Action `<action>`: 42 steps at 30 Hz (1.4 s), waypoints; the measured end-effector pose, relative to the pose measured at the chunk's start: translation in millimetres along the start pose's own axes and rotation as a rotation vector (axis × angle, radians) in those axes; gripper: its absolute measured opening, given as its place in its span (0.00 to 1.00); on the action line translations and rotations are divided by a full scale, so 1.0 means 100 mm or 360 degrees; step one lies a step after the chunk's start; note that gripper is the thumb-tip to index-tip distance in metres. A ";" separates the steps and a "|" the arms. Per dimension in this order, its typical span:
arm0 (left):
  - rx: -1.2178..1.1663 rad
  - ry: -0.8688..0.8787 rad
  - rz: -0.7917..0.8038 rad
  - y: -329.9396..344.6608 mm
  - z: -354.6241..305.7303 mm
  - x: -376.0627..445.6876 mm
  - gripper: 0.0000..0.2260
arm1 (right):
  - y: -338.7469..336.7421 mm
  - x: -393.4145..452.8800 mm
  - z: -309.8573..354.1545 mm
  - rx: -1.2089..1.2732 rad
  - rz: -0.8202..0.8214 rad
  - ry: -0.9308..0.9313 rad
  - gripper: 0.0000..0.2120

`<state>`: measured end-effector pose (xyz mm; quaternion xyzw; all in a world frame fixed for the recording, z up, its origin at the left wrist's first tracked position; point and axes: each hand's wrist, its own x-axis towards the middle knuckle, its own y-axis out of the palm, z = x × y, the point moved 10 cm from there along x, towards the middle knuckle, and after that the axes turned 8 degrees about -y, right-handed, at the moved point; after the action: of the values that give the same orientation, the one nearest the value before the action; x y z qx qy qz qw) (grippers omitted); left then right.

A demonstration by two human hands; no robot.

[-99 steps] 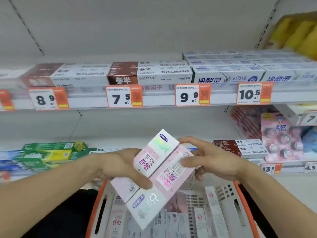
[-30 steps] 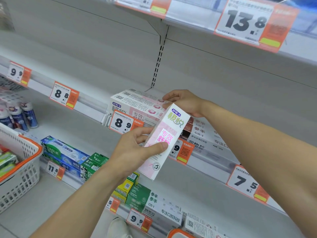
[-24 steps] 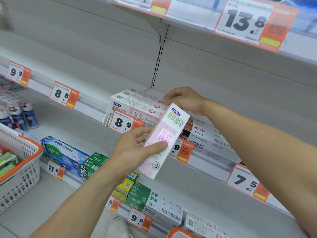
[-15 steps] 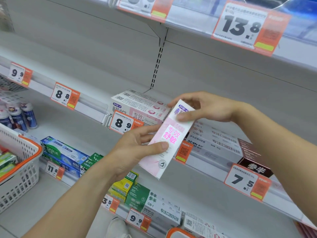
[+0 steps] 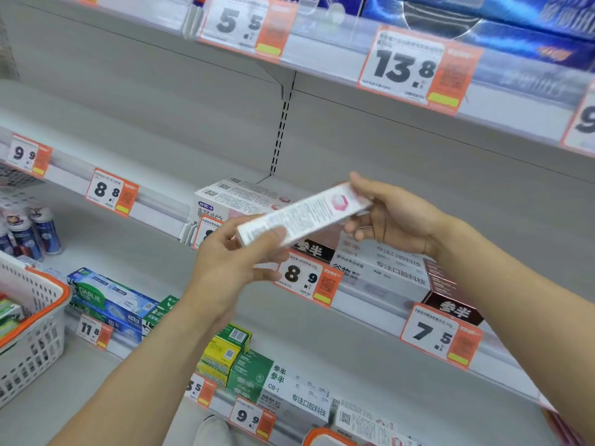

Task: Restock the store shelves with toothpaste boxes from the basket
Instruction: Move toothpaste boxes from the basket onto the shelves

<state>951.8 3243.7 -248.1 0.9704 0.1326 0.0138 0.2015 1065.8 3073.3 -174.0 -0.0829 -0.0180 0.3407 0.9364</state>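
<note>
Both hands share the grip on one toothpaste box [image 5: 302, 214]: the left hand [image 5: 238, 262] pinches its lower left end between thumb and fingers, and the right hand [image 5: 391, 217] holds the upper right end, fingers curled round it. That box lies nearly level, tilted up toward the right and blurred, in the air just in front of the middle shelf [image 5: 161, 207], not yet resting on anything. Right behind it, matching white and pink boxes [image 5: 238, 196] already lie stacked on that shelf above an 8.9 price tag [image 5: 304, 278], so some of this stock looks to be in place, and the held box seems meant to go beside or on top of them. Just to the right lie other white and dark brown boxes [image 5: 396, 268], which leave little room on that side. Left of the stack the shelf shows bare for a long stretch. A white basket with an orange rim [image 5: 42, 300] stands at the left edge, and the corner of another orange rim [image 5: 325, 434] shows at the bottom with more boxes beside it, so I judge the restocking is well short of finished.
</note>
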 end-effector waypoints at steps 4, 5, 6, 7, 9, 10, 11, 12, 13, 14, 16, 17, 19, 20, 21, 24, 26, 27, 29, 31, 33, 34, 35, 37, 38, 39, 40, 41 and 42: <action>-0.0243 -0.0324 0.0090 0.01 0.12 -0.01 0.16 | 0.04 -0.05 -0.01 -0.0093 0.0114 -0.0144 0.24; -0.0304 -0.0391 0.0085 0.01 0.15 -0.02 0.15 | 0.04 -0.04 -0.01 -0.0143 0.0088 -0.0172 0.26; -0.0358 -0.0436 0.0083 0.02 0.17 -0.02 0.15 | 0.03 -0.02 0.01 -0.0162 0.0059 -0.0209 0.26; -0.0391 -0.0457 0.0089 0.03 0.18 -0.03 0.16 | 0.04 -0.01 0.03 -0.0162 0.0032 -0.0245 0.25; -0.0394 -0.0439 0.0115 0.04 0.16 -0.01 0.22 | 0.02 0.01 0.06 -0.0156 -0.0062 -0.0284 0.22; -0.0366 -0.0402 0.0128 0.05 0.13 -0.01 0.23 | 0.00 0.02 0.07 -0.0166 -0.0113 -0.0292 0.21; -0.0316 -0.0351 0.0123 0.03 0.10 0.01 0.22 | -0.02 0.02 0.07 -0.0177 -0.0140 -0.0291 0.22; -0.0249 -0.0294 0.0090 0.00 0.07 0.02 0.19 | -0.03 0.04 0.06 -0.0197 -0.0138 -0.0283 0.23; -0.0187 -0.0241 0.0040 -0.03 0.05 0.02 0.17 | -0.02 0.04 0.05 -0.0235 -0.0111 -0.0273 0.24; -0.0137 -0.0195 -0.0014 -0.07 0.03 0.03 0.15 | -0.01 0.03 0.06 -0.0312 -0.0066 -0.0265 0.25; -0.0099 -0.0126 -0.0079 -0.11 0.02 0.03 0.14 | 0.01 -0.01 0.11 -0.0639 0.0045 -0.0285 0.26; -0.0088 -0.0090 -0.0094 -0.11 0.00 0.03 0.15 | 0.04 -0.04 0.14 -0.0844 0.0111 -0.0313 0.26; -0.0056 -0.0008 -0.0126 -0.11 -0.06 0.04 0.19 | 0.14 -0.09 0.18 -0.1127 0.0198 -0.0367 0.26; -0.0062 0.0027 -0.0153 -0.11 -0.09 0.04 0.23 | 0.18 -0.11 0.20 -0.1163 0.0195 -0.0398 0.26; -0.0092 0.0052 -0.0186 -0.13 -0.10 0.06 0.26 | 0.19 -0.11 0.23 -0.1161 0.0146 -0.0431 0.24; 0.0014 0.0206 -0.0308 -0.20 -0.12 0.12 0.35 | 0.06 -0.06 0.34 -0.1109 -0.0167 -0.0547 0.20; 0.0546 0.0436 -0.0439 -0.25 -0.17 0.17 0.36 | -0.13 0.05 0.35 -0.1050 -0.0449 -0.0579 0.19; 0.0829 0.0545 -0.0482 -0.24 -0.19 0.20 0.35 | -0.22 0.14 0.33 -0.0956 -0.0580 -0.0571 0.20; 0.1282 0.0748 -0.0496 -0.15 -0.17 0.26 0.32 | -0.35 0.39 0.28 -0.0818 -0.0750 -0.0486 0.21; 0.1612 0.0813 -0.0481 -0.06 -0.08 0.34 0.32 | -0.40 0.67 0.30 -0.0894 -0.0760 -0.0441 0.22; 0.1824 0.0793 -0.0493 -0.02 0.01 0.41 0.31 | -0.40 0.95 0.31 -0.1028 -0.0692 -0.0442 0.23; 0.1900 0.0783 -0.0499 -0.01 0.04 0.44 0.30 | -0.40 1.07 0.29 -0.1090 -0.0671 -0.0432 0.23; 0.1957 0.0783 -0.0507 0.00 0.06 0.45 0.29 | -0.40 1.18 0.25 -0.1136 -0.0664 -0.0418 0.22; 0.2021 0.0788 -0.0537 0.01 0.06 0.47 0.28 | -0.39 1.38 0.13 -0.1170 -0.0651 -0.0374 0.22; 0.2039 0.0795 -0.0554 0.01 0.06 0.47 0.27 | -0.37 1.46 0.06 -0.1158 -0.0637 -0.0347 0.22; 0.2057 0.0798 -0.0564 0.01 0.07 0.48 0.27 | -0.35 1.53 -0.02 -0.1153 -0.0611 -0.0320 0.22; 0.2073 0.0806 -0.0568 0.02 0.08 0.48 0.27 | -0.32 1.57 -0.09 -0.1162 -0.0574 -0.0294 0.22; 0.2080 0.0818 -0.0568 0.02 0.08 0.48 0.26 | -0.31 1.60 -0.15 -0.1171 -0.0538 -0.0270 0.23; 0.2075 0.0834 -0.0566 0.03 0.08 0.47 0.26 | -0.31 1.62 -0.21 -0.1177 -0.0508 -0.0250 0.24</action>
<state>998.8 3250.6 -256.1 0.8218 0.3137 0.1311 -0.4572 1211.4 3151.2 -193.4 -0.3839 -0.2233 0.1668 0.8803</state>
